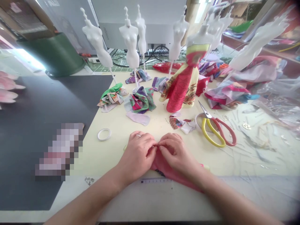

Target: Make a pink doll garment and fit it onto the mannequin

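Note:
Both of my hands meet at the front middle of the table, pinching a piece of pinkish-red fabric (167,168). My left hand (140,153), with a ring on one finger, holds the fabric's upper edge between thumb and fingertips. Touching it fingertip to fingertip, my right hand (175,151) grips the same edge. Most of the fabric hangs below and under my right wrist, lying on the table. Any small thing between the fingertips is hidden. A ruler strip (156,180) shows just below the fabric.
Scissors (213,128) with red and yellow handles lie to the right, beside scattered thread scraps. A white tape ring (104,134) lies left. Behind stand several white mannequins (131,40), one in a red and yellow dress (180,87), among crumpled cloth bundles (142,100). A dark mat (77,103) covers the left.

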Demonstrator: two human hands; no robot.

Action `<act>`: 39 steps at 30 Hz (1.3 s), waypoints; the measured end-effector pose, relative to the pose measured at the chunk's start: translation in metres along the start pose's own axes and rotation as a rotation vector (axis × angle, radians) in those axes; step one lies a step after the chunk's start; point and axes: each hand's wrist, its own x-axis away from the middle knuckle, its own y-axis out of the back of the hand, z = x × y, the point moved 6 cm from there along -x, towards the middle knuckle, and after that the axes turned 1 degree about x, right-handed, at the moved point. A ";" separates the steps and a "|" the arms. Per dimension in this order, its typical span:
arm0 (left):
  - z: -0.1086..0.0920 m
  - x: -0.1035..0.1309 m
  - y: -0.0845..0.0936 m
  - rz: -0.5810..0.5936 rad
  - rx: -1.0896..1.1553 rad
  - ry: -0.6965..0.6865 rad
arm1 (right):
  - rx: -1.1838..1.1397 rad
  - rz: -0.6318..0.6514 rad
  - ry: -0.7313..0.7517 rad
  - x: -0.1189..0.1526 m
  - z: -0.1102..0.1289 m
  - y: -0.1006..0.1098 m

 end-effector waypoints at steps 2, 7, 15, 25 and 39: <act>-0.002 0.000 -0.001 0.016 -0.023 0.000 | 0.030 -0.013 0.029 0.000 0.002 0.000; -0.007 0.003 -0.004 0.035 -0.120 -0.002 | 0.095 0.010 0.033 0.001 0.005 -0.002; -0.011 0.006 -0.011 0.056 -0.183 0.013 | 0.164 0.044 0.006 0.000 0.003 -0.006; 0.017 -0.003 0.018 0.032 -0.161 0.054 | 0.292 -0.127 0.069 -0.003 -0.009 0.021; 0.017 0.037 0.017 0.128 -0.285 -0.225 | 0.430 0.101 0.266 0.085 0.014 0.033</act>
